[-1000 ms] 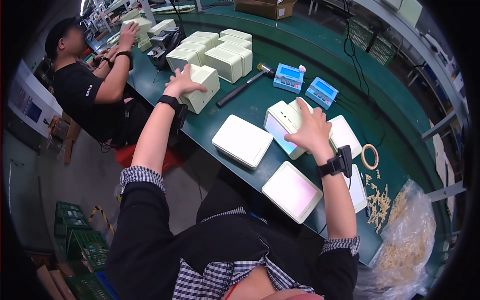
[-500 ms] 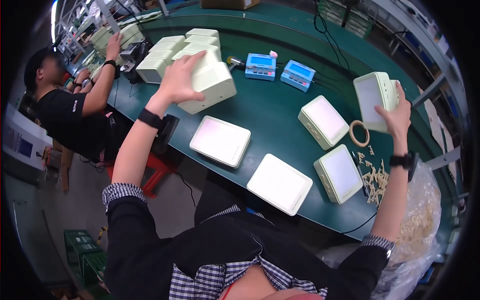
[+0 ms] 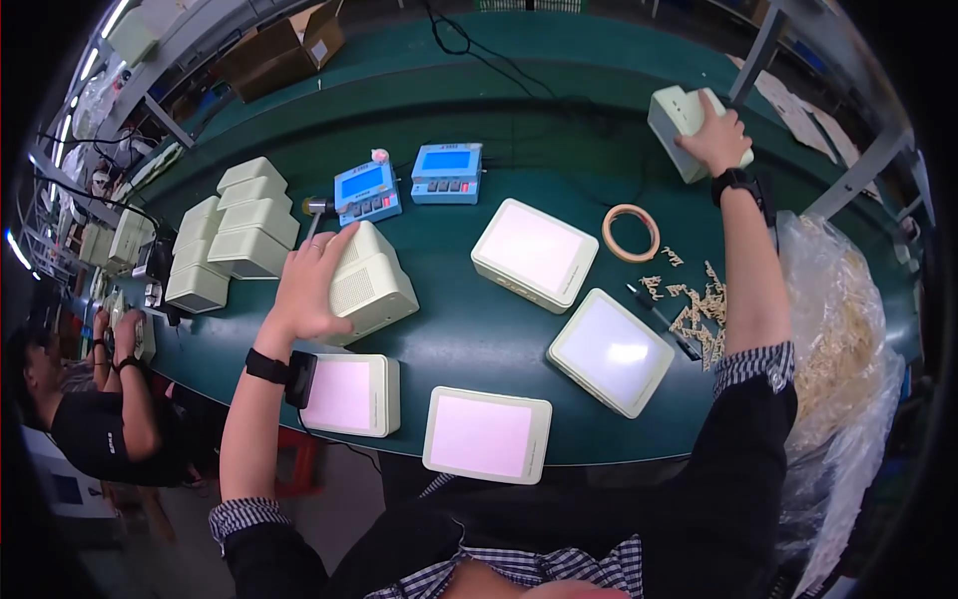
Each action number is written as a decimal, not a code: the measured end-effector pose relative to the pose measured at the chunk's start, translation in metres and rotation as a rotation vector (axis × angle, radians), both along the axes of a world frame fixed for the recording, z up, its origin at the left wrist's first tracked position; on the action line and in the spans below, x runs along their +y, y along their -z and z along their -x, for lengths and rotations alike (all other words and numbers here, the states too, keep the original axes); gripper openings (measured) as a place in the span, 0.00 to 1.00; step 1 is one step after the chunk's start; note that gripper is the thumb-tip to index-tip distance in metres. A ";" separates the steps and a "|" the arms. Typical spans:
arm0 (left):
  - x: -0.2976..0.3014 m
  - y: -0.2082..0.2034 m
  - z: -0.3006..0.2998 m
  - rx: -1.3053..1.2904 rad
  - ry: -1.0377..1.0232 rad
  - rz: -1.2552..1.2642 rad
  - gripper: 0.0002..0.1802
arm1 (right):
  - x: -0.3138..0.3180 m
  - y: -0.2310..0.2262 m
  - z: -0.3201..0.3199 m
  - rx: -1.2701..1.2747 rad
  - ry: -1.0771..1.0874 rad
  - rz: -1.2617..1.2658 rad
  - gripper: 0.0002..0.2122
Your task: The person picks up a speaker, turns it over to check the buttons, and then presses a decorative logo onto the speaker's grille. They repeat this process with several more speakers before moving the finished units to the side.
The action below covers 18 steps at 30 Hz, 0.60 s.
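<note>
My left hand [image 3: 311, 290] grips a cream box-shaped device [image 3: 371, 285] with a dotted grille, thumb and fingers spread around it, at the left of the green table. At the far right, my right hand [image 3: 717, 138] is closed around another cream device [image 3: 679, 120], whose pale face is turned left. Between my hands lie flat devices with pale panels facing up: an upper one [image 3: 537, 250], a right one [image 3: 611, 351], and a near one [image 3: 487, 435] at the front edge. Below my left hand is one more panelled device [image 3: 354, 395], partly covered by my wrist.
Several cream devices [image 3: 244, 225] stand grouped at the left. Two blue instruments [image 3: 365, 190] with screens stand farther back. Near my right forearm are a tape roll [image 3: 631, 234], a black pen [image 3: 667, 323], small wooden pieces [image 3: 701, 311] and a plastic bag [image 3: 833, 329]. A co-worker [image 3: 85, 419] sits left.
The view has turned. My left hand has brought its device away from the group toward the panelled ones. My right hand has moved its device farther back, away from the tape roll.
</note>
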<state>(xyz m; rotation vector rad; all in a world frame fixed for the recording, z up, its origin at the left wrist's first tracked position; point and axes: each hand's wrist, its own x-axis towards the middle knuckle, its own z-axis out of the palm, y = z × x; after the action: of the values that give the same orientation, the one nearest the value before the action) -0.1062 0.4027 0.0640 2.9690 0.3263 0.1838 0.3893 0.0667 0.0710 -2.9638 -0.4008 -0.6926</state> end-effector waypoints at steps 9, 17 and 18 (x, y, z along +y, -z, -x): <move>0.002 0.001 -0.006 -0.037 0.000 0.066 0.66 | 0.012 0.092 -0.110 -0.005 -0.015 0.063 0.41; 0.003 0.006 -0.001 -0.067 -0.032 0.068 0.66 | -0.043 0.056 0.037 0.198 -0.660 -0.085 0.27; 0.004 0.008 -0.002 -0.074 -0.031 0.071 0.66 | -0.056 0.056 0.057 0.350 -0.675 -0.076 0.25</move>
<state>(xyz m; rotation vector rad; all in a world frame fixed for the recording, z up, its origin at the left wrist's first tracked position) -0.1047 0.4063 0.0557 2.8804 0.3625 0.2784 0.3326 0.0105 0.0147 -2.5332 -1.2089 -0.1068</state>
